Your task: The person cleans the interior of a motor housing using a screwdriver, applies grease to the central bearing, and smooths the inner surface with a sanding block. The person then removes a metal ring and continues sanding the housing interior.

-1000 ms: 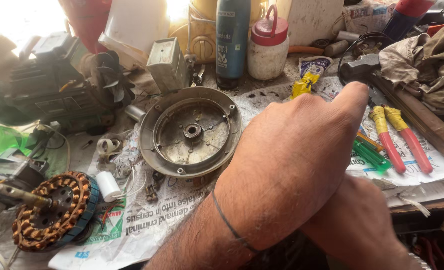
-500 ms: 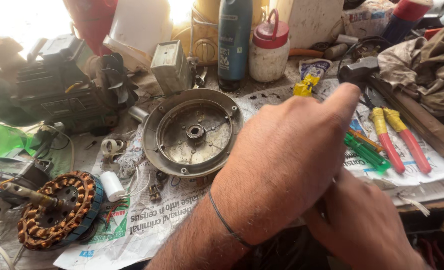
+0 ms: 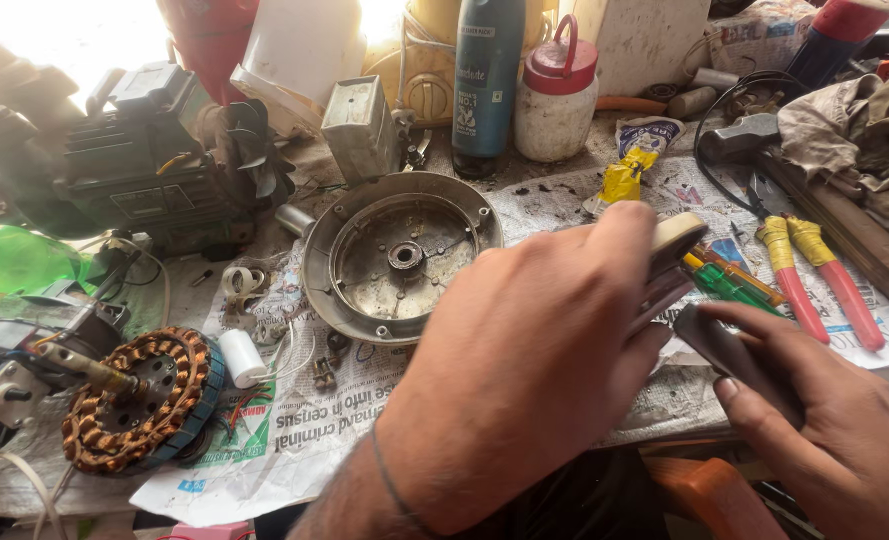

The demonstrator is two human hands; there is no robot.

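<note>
left hand (image 3: 534, 370) is clenched around a pale flat part (image 3: 676, 240), whose end shows past the fingertips, above the newspaper (image 3: 344, 420). right hand (image 3: 824, 420) grasps a dark tool (image 3: 729, 350) just beside it (tool type cannot be told). round metal cover (image 3: 399, 255) lies left; copper stator (image 3: 139, 400) sits at far left; pliers (image 3: 814, 280) lie right.
</note>
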